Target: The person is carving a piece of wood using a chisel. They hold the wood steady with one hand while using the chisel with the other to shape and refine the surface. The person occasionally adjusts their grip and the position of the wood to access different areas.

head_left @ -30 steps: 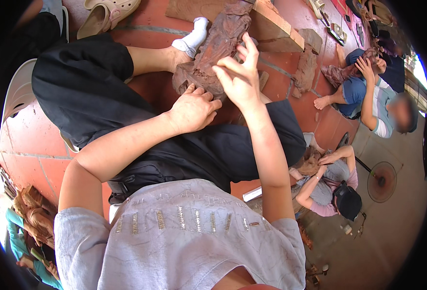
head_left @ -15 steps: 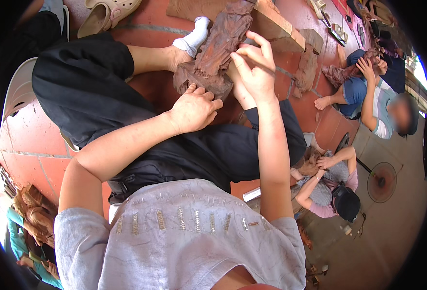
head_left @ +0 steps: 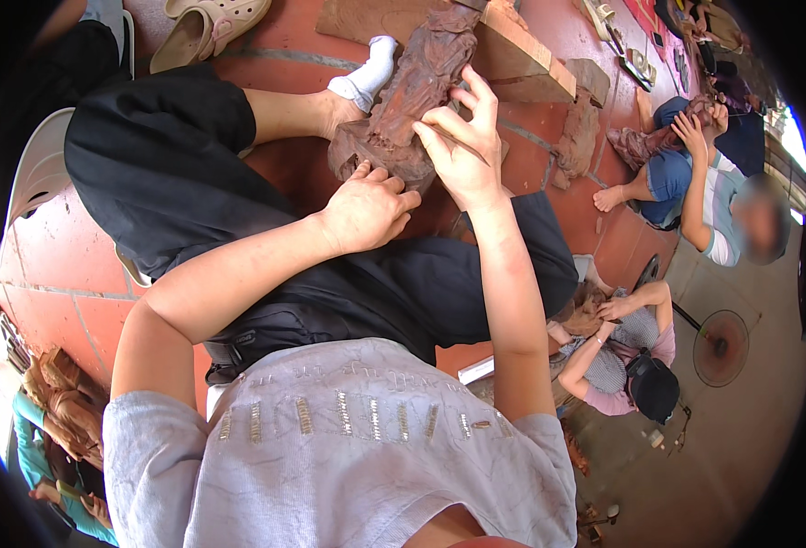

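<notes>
Near the top centre of the frame, we find a reddish-brown wood carving [head_left: 421, 87], slanting down and leftward to a broad, rough end beside a white sock [head_left: 369, 78]. Our left hand [head_left: 366, 210] rests on that broad end, its fingers curled over the near edge. Our right hand [head_left: 467, 169] is partly closed at the carving's right side, pinching a thin brown stick-like tool [head_left: 470, 150] between thumb and fingers (we cannot tell whether its tip touches the wood). Lower in the frame, we see black trousers [head_left: 166, 173] and a grey shirt [head_left: 330, 475]. Just right of the carving, we see a paler wood block [head_left: 526, 78], and beyond it a smaller rough piece [head_left: 576, 137] on the red tiled floor [head_left: 42, 247]. At the upper left, we notice beige clogs [head_left: 230, 23]. Toward the upper right, a seated co-worker [head_left: 722, 183] has both hands on another brown carving [head_left: 640, 144]; below, a second co-worker [head_left: 615, 393] in a black cap [head_left: 652, 388] bends over a further piece [head_left: 586, 310], near a round fan [head_left: 721, 349]. At the lower left, we make out a teal sleeve [head_left: 33, 447] beside brown carved wood [head_left: 65, 402].
</notes>
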`<state>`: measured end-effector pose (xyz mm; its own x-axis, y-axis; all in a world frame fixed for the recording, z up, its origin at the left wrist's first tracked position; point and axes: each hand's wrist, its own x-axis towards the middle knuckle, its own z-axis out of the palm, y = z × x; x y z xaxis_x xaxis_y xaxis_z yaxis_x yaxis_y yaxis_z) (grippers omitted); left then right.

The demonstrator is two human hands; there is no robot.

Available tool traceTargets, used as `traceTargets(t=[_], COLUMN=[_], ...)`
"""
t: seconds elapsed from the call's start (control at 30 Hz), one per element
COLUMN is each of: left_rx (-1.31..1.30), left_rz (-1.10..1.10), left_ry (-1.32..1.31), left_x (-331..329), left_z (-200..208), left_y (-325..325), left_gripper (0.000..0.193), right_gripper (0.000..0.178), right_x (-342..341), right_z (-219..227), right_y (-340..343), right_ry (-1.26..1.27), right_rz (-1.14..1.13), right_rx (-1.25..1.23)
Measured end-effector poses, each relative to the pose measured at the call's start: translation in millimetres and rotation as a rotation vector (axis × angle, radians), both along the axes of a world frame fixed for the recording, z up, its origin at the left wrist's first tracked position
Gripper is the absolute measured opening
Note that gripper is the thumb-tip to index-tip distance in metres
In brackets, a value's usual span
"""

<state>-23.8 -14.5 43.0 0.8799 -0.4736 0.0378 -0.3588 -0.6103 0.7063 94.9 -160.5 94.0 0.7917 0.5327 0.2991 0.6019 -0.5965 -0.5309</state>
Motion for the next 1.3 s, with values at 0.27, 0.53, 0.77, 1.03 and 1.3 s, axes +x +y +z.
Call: traceTargets(t=[0.27, 0.53, 0.77, 1.03, 1.3], left_rx=[-0.015, 0.007, 0.014, 0.019, 0.007], left_rz=[0.004, 0.005, 0.010, -0.002, 0.006], left_ry=[-0.009, -0.020, -0.027, 0.005, -0.029], left_x=[-1, -2, -1, 1, -1], left_z=[0, 1, 0, 2, -1], left_y=[1, 1, 0, 1, 1], left_gripper=[0.023, 0.023, 0.023, 0.024, 0.025], right_gripper=[0.014, 0.010, 0.014, 0.010, 0.008], right_x=[11, 19, 10, -2, 9], right_z=[-1, 7, -1, 0, 0], right_y=[-7, -3, -2, 7, 8], right_ry=[0.105, 0.100, 0.004, 0.038, 0.041], right_rz=[0.007, 0.016, 0.033, -0.021, -0.061], right_rx=[0.089, 0.072, 0.020, 0.031, 0.109])
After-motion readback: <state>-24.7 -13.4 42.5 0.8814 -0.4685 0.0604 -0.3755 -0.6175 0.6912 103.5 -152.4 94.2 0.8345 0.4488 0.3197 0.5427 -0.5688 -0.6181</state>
